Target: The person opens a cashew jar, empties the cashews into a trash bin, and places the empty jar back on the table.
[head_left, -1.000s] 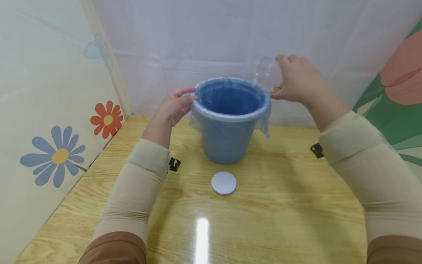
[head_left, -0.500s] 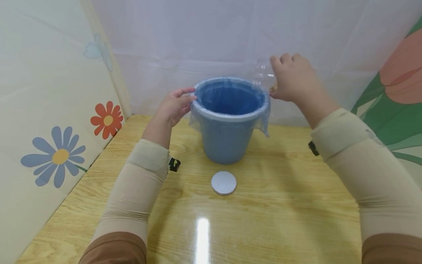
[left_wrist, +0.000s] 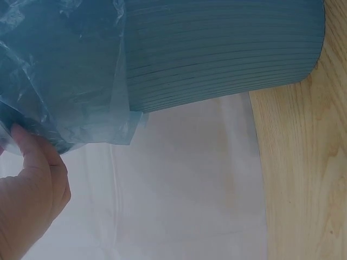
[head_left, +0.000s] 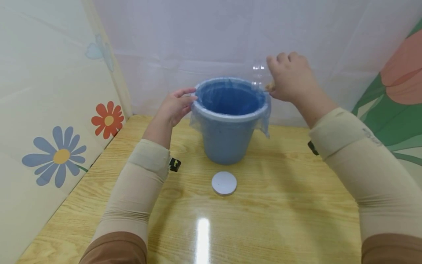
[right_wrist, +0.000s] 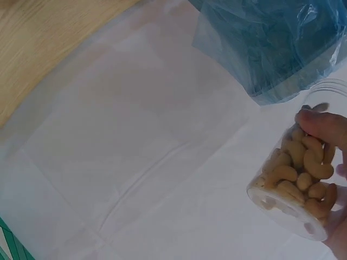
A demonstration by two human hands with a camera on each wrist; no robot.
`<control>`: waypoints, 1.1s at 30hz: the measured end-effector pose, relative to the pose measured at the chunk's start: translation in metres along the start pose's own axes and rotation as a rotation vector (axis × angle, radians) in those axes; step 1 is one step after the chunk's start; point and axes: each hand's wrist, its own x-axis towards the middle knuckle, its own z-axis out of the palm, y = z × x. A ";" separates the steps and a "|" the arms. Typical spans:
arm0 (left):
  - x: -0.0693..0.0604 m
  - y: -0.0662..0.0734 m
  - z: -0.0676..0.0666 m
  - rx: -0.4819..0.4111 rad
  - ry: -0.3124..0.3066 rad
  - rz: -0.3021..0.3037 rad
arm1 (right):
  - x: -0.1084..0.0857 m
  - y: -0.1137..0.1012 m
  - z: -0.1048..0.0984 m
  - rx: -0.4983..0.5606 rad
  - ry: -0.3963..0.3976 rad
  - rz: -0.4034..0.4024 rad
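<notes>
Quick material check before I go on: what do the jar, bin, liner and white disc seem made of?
Jar: clear and glossy, plastic or glass; the cashews show through, but I can't tell which.
Bin: probably moulded plastic, fairly matte, with fine lines along its side.
Liner: thin, shiny plastic film, creased and see-through.
White disc: smooth, perhaps plastic; its plain face leaves that open.

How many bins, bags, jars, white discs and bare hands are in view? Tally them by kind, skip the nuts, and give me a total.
Bin: 1
Bag: 1
Jar: 1
White disc: 1
Hands: 2, left hand and right hand
Total: 6
</notes>
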 end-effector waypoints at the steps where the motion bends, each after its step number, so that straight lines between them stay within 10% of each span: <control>1: 0.000 0.000 0.000 -0.001 0.000 -0.001 | 0.000 0.000 0.000 -0.004 0.012 -0.009; 33: -0.003 0.002 -0.001 0.030 0.009 0.000 | 0.001 -0.002 0.001 -0.039 0.135 -0.073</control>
